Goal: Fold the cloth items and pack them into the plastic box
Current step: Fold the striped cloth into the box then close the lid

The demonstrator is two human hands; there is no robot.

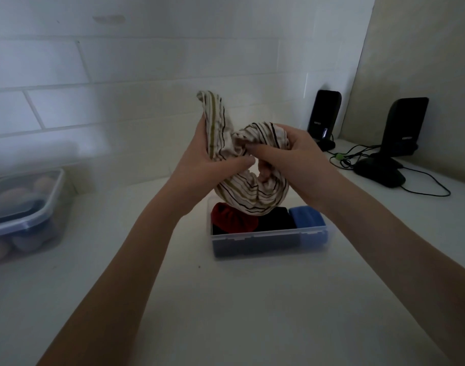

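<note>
A cream cloth with dark and olive stripes [242,194] hangs bunched in the air above the clear plastic box [268,243]. My left hand [202,165] grips its left part, with one end sticking up past my fingers. My right hand [292,157] is closed on its right part, fingers tucked into the fabric. Its lower loop sags down to the box's top. Inside the box lie a red cloth [231,216], a black cloth [276,219] and a folded blue cloth [306,216], side by side.
The box rests on a white counter [226,299] against a tiled wall. A second lidded plastic container [25,215] with rounded items stands at the left. Two black speakers [323,117] [403,125], a black mouse [379,173] and cables occupy the right back corner.
</note>
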